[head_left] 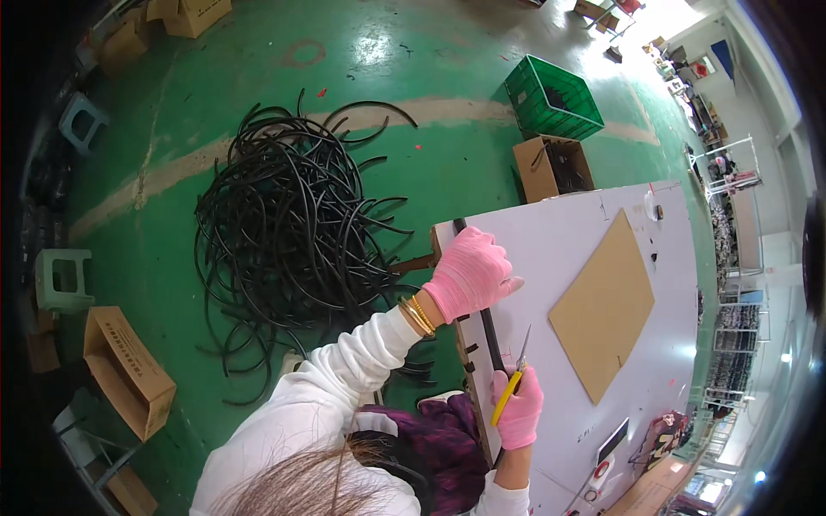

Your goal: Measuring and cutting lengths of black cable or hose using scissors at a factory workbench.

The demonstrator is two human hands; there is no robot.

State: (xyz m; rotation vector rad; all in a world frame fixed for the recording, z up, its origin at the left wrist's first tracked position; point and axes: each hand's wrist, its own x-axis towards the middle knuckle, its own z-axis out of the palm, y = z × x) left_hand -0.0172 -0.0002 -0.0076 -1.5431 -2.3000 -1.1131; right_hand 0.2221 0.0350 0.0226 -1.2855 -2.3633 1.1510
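A black rubber-like tube (491, 338) lies along the near-left edge of the white-topped table (551, 249). My left hand (471, 268), in a pink glove, is closed over its far part; a short end shows beyond the knuckles. Lower down, my right hand (521, 413), also gloved in pink, grips yellow-handled scissors (508, 399), their pointed blades slanting up and away. The tube passes at this hand too; whether its fingers also pinch the tube is hidden. On the floor to the left lies a big tangled heap of similar black tubes (284, 215).
A tan board (607, 310) lies on the table, with a phone-like device (613, 440) nearer me. Beyond the table stand an open carton (535, 172) and a green crate (551, 99). Another carton (129, 370) and plastic stools (64, 280) are at left.
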